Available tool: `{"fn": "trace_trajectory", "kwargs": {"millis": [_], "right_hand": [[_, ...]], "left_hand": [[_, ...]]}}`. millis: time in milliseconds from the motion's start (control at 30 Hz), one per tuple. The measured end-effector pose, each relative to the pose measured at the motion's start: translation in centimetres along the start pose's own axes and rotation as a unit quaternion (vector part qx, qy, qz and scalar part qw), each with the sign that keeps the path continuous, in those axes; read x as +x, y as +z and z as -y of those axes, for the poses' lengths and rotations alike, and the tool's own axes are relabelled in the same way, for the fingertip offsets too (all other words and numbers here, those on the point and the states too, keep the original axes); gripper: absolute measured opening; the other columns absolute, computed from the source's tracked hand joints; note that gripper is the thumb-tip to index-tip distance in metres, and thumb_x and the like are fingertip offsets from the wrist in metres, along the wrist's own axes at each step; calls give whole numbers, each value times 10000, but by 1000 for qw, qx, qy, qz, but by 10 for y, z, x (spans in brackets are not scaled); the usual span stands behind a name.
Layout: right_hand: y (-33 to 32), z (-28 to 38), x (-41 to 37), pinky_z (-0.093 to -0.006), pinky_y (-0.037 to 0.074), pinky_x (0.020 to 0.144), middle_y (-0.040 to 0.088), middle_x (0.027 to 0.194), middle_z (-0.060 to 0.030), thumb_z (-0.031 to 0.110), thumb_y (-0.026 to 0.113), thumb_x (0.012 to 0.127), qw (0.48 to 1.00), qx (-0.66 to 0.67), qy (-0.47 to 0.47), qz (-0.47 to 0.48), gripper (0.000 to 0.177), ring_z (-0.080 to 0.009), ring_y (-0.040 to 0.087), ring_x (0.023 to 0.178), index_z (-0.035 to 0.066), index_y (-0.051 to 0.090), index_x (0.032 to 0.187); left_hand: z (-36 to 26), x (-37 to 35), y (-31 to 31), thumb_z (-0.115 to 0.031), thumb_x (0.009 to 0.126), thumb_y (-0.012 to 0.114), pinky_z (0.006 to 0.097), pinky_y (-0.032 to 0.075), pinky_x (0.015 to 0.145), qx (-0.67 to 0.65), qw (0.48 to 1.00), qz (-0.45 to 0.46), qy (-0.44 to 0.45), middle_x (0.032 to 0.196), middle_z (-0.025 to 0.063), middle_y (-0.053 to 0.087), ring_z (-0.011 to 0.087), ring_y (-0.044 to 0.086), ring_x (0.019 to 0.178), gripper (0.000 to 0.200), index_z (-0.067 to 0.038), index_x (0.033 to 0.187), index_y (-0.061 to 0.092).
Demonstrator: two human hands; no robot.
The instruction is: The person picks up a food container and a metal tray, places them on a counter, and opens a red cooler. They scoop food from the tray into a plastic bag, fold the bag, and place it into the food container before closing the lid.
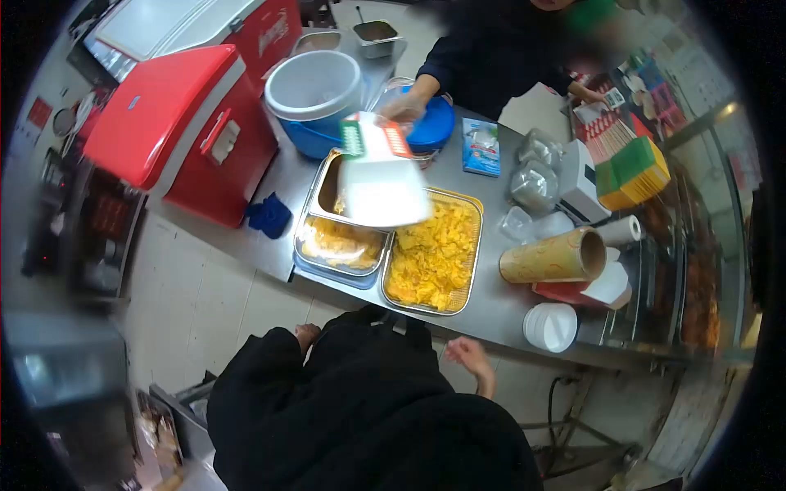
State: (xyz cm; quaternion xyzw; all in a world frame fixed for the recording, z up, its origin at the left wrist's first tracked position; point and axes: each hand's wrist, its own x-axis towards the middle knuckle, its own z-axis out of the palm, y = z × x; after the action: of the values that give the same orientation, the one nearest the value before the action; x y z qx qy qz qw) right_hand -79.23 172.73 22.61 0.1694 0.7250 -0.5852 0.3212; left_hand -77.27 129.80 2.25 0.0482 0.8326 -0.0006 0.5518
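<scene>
Just past my right hand [468, 355], its fingers half open with nothing visible in them, the tray [419, 308] of yellow food [434, 254] sits along the counter [495, 196] edge, likely for easy reach. My left hand's [307, 337] grip I cannot tell.

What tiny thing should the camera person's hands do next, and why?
Perhaps raise the right hand to the counter but stop at its near edge: it looks empty, while the other person's hand holds a white carton over the food trays, so reaching further might bump it.
</scene>
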Motion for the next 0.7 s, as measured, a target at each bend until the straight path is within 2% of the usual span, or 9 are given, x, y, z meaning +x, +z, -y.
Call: {"fn": "trace_trajectory", "kwargs": {"millis": [100, 167, 200, 267, 333, 400, 467, 600, 700], "right_hand": [[-46, 57, 14, -233, 427, 545, 573, 635, -30, 212, 529, 808, 995, -23, -87, 33, 225, -86, 518, 569, 2, 571, 740], [-65, 94, 30, -228, 425, 557, 574, 644, -28, 204, 526, 810, 962, -190, -192, -31, 205, -94, 524, 593, 8, 570, 768], [-68, 112, 41, -225, 420, 564, 579, 680, -33, 208, 518, 816, 959, -175, -218, -35, 203, -100, 531, 615, 10, 563, 811], [-58, 143, 70, -219, 409, 574, 582, 757, -46, 217, 502, 830, 954, -103, -281, -25, 219, -112, 541, 665, 11, 542, 893], [-34, 178, 96, -219, 407, 603, 577, 827, -57, 238, 490, 839, 955, -38, -294, 2, 266, -121, 547, 721, 6, 505, 968], [-5, 209, 116, -241, 416, 650, 566, 898, -77, 270, 493, 836, 964, -23, -263, 29, 326, -142, 548, 763, -5, 476, 1010], [26, 216, 133, -259, 421, 673, 557, 940, -93, 286, 498, 831, 965, -21, -256, 60, 353, -159, 547, 778, -13, 470, 1016], [71, 213, 136, -313, 415, 716, 509, 1034, -136, 282, 535, 802, 923, -98, -365, -79, 408, -210, 527, 815, -20, 445, 1062], [106, 209, 111, -324, 394, 765, 484, 1032, -146, 231, 574, 772, 895, -100, -413, -138, 426, -227, 484, 869, -17, 431, 1087]], "left_hand": [[-28, -5, 18, -210, 666, 581, 403, 440, 751, -210, 970, 38, -120, 1028, 141, 559, 268, 548, 945, 274, -54, 888, 614], [-30, 1, 41, -263, 719, 541, 377, 445, 740, -323, 933, 4, -157, 967, 150, 583, 272, 564, 903, 298, -33, 896, 608], [-40, -7, 37, -263, 719, 541, 377, 445, 740, -342, 925, -1, -165, 967, 150, 583, 272, 564, 903, 298, -33, 896, 608], [-52, -27, 16, -316, 787, 459, 377, 442, 714, -534, 815, -86, -206, 841, 175, 600, 313, 570, 846, 340, -20, 861, 608], [-46, -19, 27, -350, 837, 371, 410, 428, 661, -512, 729, -404, -208, 718, 196, 582, 355, 561, 749, 412, -15, 772, 601], [-48, -68, -17, -342, 863, 340, 417, 401, 638, -567, 521, -591, -239, 736, 217, 555, 355, 540, 716, 402, 4, 800, 535], [-13, -92, -41, -317, 867, 356, 346, 407, 679, -613, 390, -649, -224, 808, 178, 569, 287, 546, 768, 360, 7, 857, 514], [36, -156, -109, -344, 840, 425, 317, 416, 728, -594, 352, -708, -145, 826, 140, 587, 231, 556, 790, 357, -13, 917, 534], [61, -174, -160, -380, 809, 463, 309, 416, 746, -552, 447, -689, -142, 887, 136, 585, 235, 554, 834, 385, -25, 938, 540]]}}
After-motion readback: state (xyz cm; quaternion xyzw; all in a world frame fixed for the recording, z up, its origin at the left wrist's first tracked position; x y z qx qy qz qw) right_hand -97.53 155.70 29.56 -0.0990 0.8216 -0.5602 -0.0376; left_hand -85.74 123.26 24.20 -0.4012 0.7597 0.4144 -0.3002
